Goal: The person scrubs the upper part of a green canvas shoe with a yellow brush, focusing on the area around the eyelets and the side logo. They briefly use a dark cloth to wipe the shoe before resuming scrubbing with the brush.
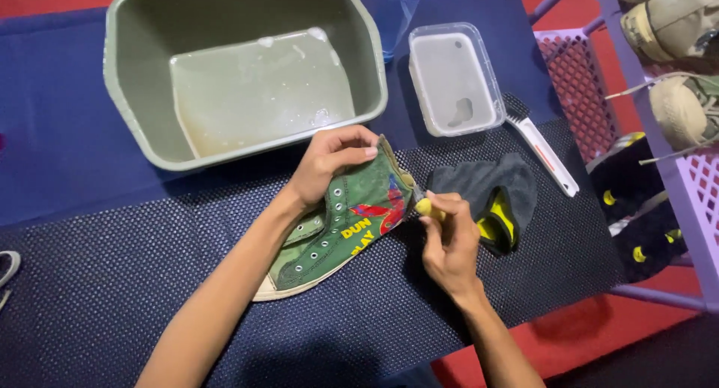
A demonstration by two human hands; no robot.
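Green high-top canvas shoe [337, 234] lying on its side on dotted dark mat [112, 298], under left hand [329, 163], pinched at ankle collar. Right hand [449, 242] curled around small yellow brush [425, 207], touching heel edge. Probably light, soft upper, stiffer sole; collar grip best. Beyond left hand: green basin [135, 96] of cloudy water.

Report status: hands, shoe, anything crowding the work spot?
Left hand shut on green shoe. Right hand shut on small yellow piece, at shoe's edge. Dark cloth close beside; basin, brush apart.
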